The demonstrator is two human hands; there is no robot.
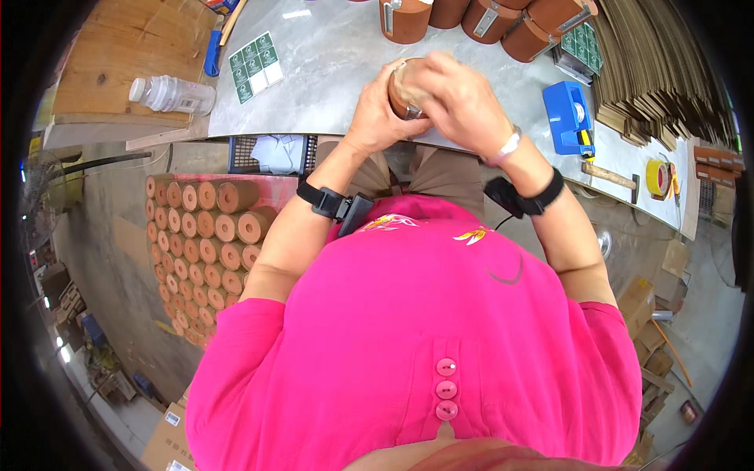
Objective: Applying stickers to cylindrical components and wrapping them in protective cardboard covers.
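At the table's near edge, my left hand (372,115) is wrapped around the side of a reddish-brown round pot (399,100) with a small metal piece low on its side. Over the pot's top, my right hand (463,102) has its fingers bent inward and slightly blurred. Something beige (411,82) shows under those fingers, at the pot's mouth; its kind is unclear. Farther back stand several similar brown pots (405,20) with silver strips on their sides.
On the grey table (314,94) lie a green-and-white label sheet (255,67), a blue tape dispenser (564,118), a hammer (609,177) and yellow tape (656,178). A clear bottle (179,94) is at left. Cardboard sheets (660,71) stack at right. Stacked clay cylinders (200,243) stand below left.
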